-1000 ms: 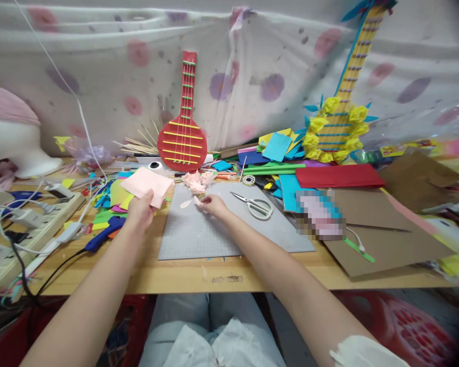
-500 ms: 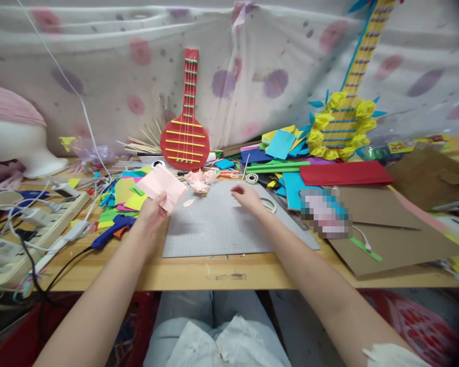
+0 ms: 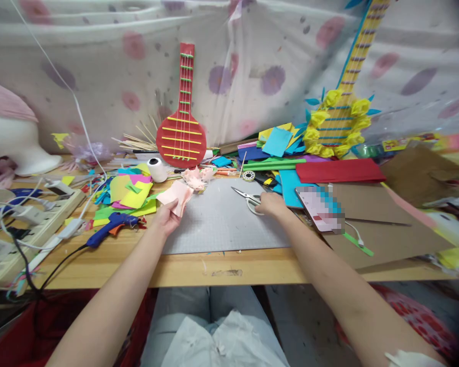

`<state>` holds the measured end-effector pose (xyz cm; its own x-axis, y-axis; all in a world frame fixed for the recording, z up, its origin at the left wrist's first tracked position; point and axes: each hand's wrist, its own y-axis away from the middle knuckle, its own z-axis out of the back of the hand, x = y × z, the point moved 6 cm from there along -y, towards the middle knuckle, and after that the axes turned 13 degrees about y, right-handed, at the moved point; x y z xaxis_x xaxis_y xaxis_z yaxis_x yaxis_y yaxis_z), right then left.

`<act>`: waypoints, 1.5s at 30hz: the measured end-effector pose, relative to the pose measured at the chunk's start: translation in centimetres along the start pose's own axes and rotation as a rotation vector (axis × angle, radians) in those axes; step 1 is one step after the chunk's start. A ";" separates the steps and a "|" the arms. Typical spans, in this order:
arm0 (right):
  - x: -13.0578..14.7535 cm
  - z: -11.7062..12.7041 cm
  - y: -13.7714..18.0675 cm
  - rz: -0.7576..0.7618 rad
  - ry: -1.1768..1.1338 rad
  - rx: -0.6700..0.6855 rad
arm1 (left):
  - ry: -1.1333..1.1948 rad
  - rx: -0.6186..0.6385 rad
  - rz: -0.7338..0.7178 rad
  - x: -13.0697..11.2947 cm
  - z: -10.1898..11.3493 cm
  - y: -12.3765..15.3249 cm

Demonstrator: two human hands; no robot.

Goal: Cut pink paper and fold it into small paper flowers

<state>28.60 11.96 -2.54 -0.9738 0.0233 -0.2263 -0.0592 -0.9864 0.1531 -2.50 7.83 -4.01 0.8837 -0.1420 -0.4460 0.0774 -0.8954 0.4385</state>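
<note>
My left hand (image 3: 167, 218) holds a folded pink paper sheet (image 3: 177, 196) just above the left edge of the grey cutting mat (image 3: 222, 224). My right hand (image 3: 272, 204) rests on the handles of the white scissors (image 3: 245, 195), whose blades point left across the mat. Whether the fingers have closed through the handles is hidden. A small heap of pink paper petals (image 3: 196, 178) lies at the mat's far edge, between the two hands.
A blue glue gun (image 3: 110, 224) and loose coloured paper (image 3: 132, 196) lie to the left, with a power strip (image 3: 34, 219) and cables beyond. A red cardboard guitar (image 3: 181, 130) leans on the cloth. Brown cardboard (image 3: 390, 229), a blurred phone (image 3: 321, 209) and a red sheet (image 3: 338, 171) lie to the right.
My right hand left the pink petals and moved right onto the scissors. My left hand brought the pink paper lower and nearer to the mat.
</note>
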 end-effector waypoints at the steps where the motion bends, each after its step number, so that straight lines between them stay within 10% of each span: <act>1: 0.3 0.1 -0.1 0.012 -0.025 0.018 | -0.003 0.002 -0.001 0.0 0.1 0.0; 12: 6.2 2.6 2.9 0.424 -1.029 0.288 | -0.035 0.032 0.001 -0.2 0.7 -0.4; 17: 9.1 2.6 3.0 0.365 -1.294 0.145 | -0.017 0.054 -0.019 0.2 0.2 -1.1; 21: 11.9 2.9 4.3 0.729 -1.516 0.443 | -0.013 0.054 -0.002 0.2 -0.2 -1.8; 28: 12.4 2.7 6.2 1.082 -1.586 0.893 | -0.013 0.042 -0.014 -0.5 0.1 -2.2; 45: 12.8 2.3 5.7 1.062 -1.588 0.927 | -0.028 0.027 -0.043 -0.3 0.6 -2.6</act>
<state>15.28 6.97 -2.39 0.0195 0.2231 0.9746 0.9236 -0.3774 0.0679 -3.26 9.91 -5.47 0.8667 -0.1146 -0.4855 0.1022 -0.9118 0.3977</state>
